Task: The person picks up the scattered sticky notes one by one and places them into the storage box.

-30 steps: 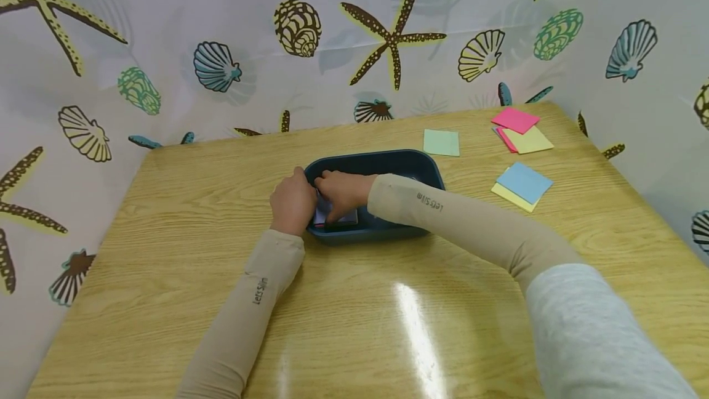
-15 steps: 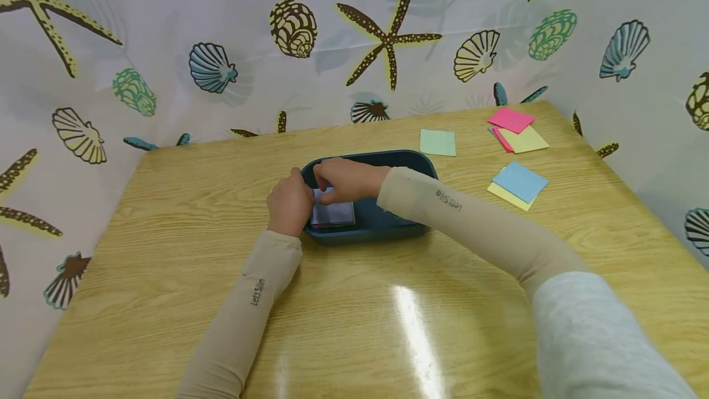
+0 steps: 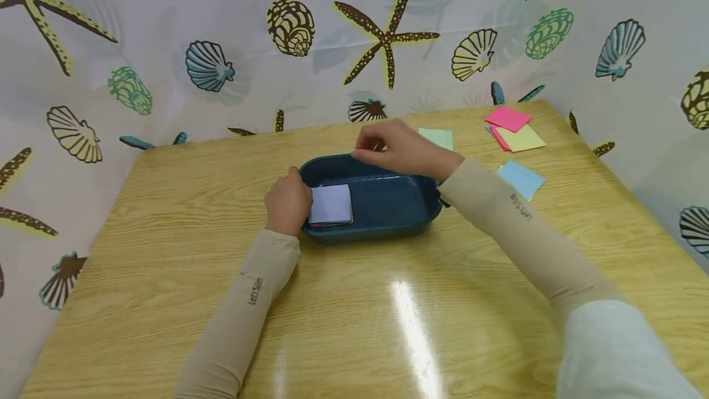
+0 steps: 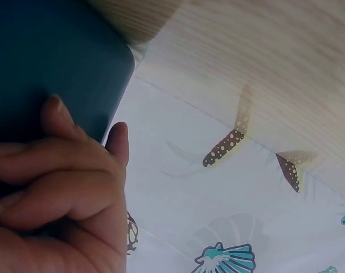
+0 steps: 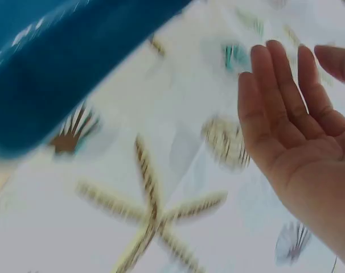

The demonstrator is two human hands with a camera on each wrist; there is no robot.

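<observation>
Left grip (image 3: 288,202), a bare hand, curled over the left end wall of the blue tray (image 3: 384,204), holding it. Left wrist view: bent fingers against the tray wall. Right grip (image 3: 403,150): loose, nothing held, raised over the tray's back rim; right wrist view has its fingers fairly straight, off the tray.

Stack of paper notes (image 3: 330,203) flat inside the tray, left end, just beside the left hand; whether fingers touch it, can't tell. Top sheet pale lilac, pink edge peeking out at the front.

Outside the tray, on the wood-look bench (image 3: 343,319): green note (image 3: 440,138) behind the tray's right end, partly covered by the right hand. Farther right, pink note (image 3: 508,118) overlapping a yellow note (image 3: 526,139), more pink at its left edge. Nearer, blue note (image 3: 522,178), partly behind the right sleeve (image 3: 540,245). Both forearms in beige sleeves with printed lettering. White cloth (image 3: 244,5) with shells and starfish behind.
</observation>
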